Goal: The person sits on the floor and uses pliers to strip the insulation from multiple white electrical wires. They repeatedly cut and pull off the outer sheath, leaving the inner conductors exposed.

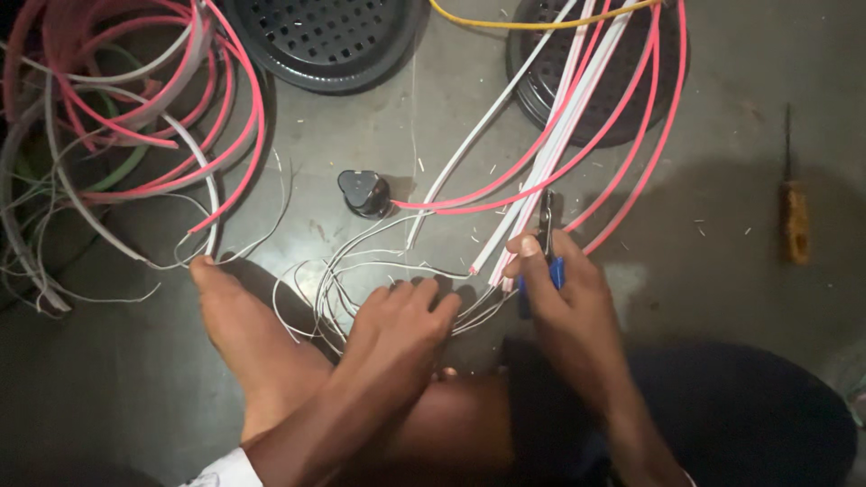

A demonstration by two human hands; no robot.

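Note:
My left hand (397, 326) rests knuckles-up on the grey floor, fingers curled over a loose bunch of thin grey wires (338, 271) that loop out to its left. My right hand (561, 298) grips a pair of blue-handled pliers (548, 236), jaws pointing away from me, right beside the ends of flat white cables (550, 144). Pink cables (631, 144) curve around the pliers from the upper right. Whether the jaws bite a cable is hidden by my fingers.
My bare foot (239, 334) lies left of the hands. A tangle of pink, white and grey cable (135, 108) fills the upper left. Two black perforated baskets (329, 36) sit at the top, a small black cap (365, 192) between them, a yellow-handled screwdriver (794, 212) right.

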